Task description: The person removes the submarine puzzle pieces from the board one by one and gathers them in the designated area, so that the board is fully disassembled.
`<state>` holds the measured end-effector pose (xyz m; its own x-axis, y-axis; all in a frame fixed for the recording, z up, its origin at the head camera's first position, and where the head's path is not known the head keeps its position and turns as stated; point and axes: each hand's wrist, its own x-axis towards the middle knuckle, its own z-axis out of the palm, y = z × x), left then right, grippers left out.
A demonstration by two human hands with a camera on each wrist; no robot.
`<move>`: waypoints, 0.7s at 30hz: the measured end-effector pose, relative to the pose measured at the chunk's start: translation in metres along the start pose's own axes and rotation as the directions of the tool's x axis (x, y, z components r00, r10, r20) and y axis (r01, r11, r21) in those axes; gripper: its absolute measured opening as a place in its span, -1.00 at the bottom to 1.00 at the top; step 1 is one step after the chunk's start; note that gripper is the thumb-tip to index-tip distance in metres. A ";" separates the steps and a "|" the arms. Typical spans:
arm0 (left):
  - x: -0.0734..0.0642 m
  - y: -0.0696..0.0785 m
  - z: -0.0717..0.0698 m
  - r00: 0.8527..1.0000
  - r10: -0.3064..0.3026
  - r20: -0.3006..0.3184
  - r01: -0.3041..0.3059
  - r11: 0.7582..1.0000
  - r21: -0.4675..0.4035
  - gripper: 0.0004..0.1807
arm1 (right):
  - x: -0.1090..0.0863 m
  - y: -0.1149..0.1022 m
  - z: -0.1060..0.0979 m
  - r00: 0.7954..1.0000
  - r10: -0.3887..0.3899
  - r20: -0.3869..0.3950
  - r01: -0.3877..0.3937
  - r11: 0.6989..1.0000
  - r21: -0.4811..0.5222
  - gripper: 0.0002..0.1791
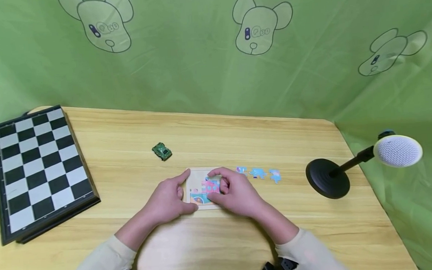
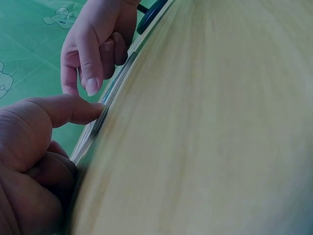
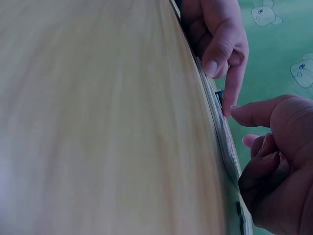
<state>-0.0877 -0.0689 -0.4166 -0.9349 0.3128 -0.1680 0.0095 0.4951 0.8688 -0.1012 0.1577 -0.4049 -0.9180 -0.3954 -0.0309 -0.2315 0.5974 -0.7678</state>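
A shallow jigsaw puzzle tray [image 1: 199, 173] lies flat on the table, its lower and right part filled with blue and pink jigsaw pieces [image 1: 199, 199]. My left hand [image 1: 168, 200] holds the tray at its left side, index fingertip at the upper left corner and thumb along the bottom edge. Over the tray's right side, my right hand [image 1: 241, 193] has thumb and index finger bent round a pink and blue jigsaw piece [image 1: 212, 186]. Its other fingers are curled in. In the left wrist view both thumbs [image 2: 91, 81] come down close to the tray's edge.
Several loose blue puzzle pieces [image 1: 257, 172] lie right of the tray. A small green toy car [image 1: 162, 151] stands behind it. At far left is a chessboard [image 1: 43, 164]; at right, a black-based lamp [image 1: 328, 179]. A green curtain [image 1: 198, 70] hangs behind the table [image 1: 127, 127].
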 end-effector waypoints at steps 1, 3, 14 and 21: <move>0.000 0.000 0.000 1.000 -0.001 0.000 0.001 1.000 -0.002 0.11 | 0.000 -0.002 0.001 1.000 0.004 0.004 -0.004 1.000 0.000 -0.53; 0.000 0.000 0.000 1.000 0.001 -0.001 -0.001 1.000 -0.005 0.11 | 0.001 -0.006 0.003 1.000 0.017 0.014 -0.017 1.000 -0.005 -0.52; -0.001 0.001 0.000 1.000 0.008 -0.001 -0.008 1.000 -0.016 0.11 | 0.000 -0.013 0.004 0.997 0.067 0.022 -0.066 0.996 -0.063 -0.55; -0.001 0.001 0.000 1.000 0.010 -0.004 -0.010 1.000 -0.012 0.11 | -0.001 -0.015 0.003 0.995 0.100 0.014 -0.099 0.993 -0.067 -0.57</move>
<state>-0.0868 -0.0686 -0.4152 -0.9362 0.3143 -0.1572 0.0146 0.4818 0.8761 -0.0960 0.1465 -0.3951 -0.9319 -0.3435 -0.1163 -0.1609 0.6791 -0.7162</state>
